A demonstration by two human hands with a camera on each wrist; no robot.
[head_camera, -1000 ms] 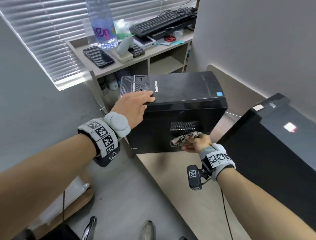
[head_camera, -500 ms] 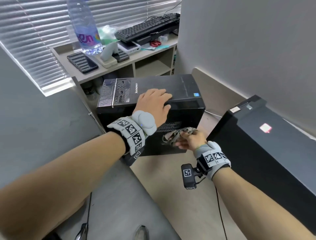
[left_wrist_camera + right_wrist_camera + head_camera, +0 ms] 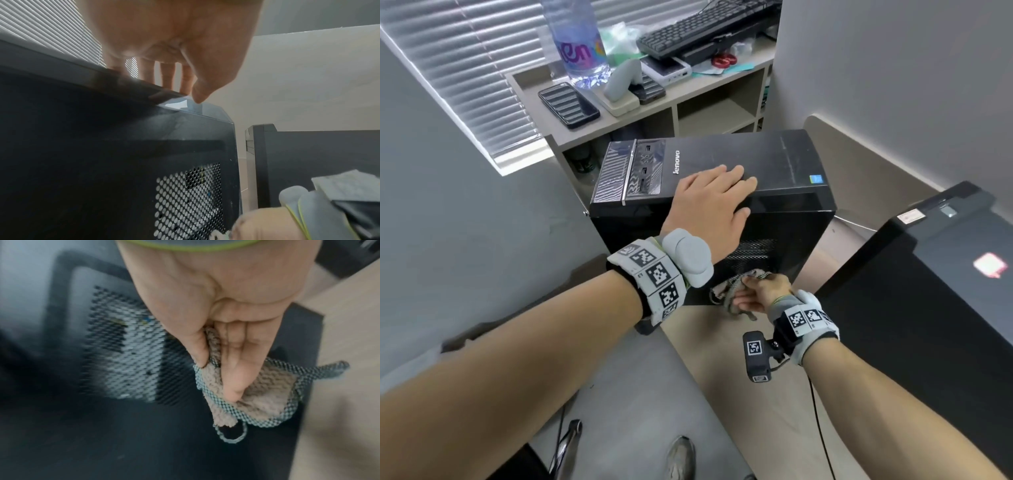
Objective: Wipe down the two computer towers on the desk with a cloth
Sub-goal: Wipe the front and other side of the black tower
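A black Lenovo tower (image 3: 774,164) stands on the beige desk (image 3: 774,404). My left hand (image 3: 715,198) lies flat on its top near the front edge, fingers straight (image 3: 166,76). Low on the tower's side panel (image 3: 102,434), my right hand (image 3: 760,294) pinches a beige cloth with checked trim (image 3: 257,395) between thumb and fingers and holds it against the panel beside the mesh vent (image 3: 127,356). The cloth (image 3: 726,291) shows under that hand in the head view. A second black tower (image 3: 928,308) stands to the right, also seen in the left wrist view (image 3: 308,154).
Behind the tower a shelf unit (image 3: 688,102) carries a water bottle (image 3: 578,41), a keyboard (image 3: 705,24), a phone (image 3: 568,104) and small items. Grey walls close in on the left and back. A thin cable (image 3: 822,428) runs across the desk near my right forearm.
My left hand slid rightward along the tower's top. My right hand with the cloth shifted a little left and down on the side panel, below the vent.
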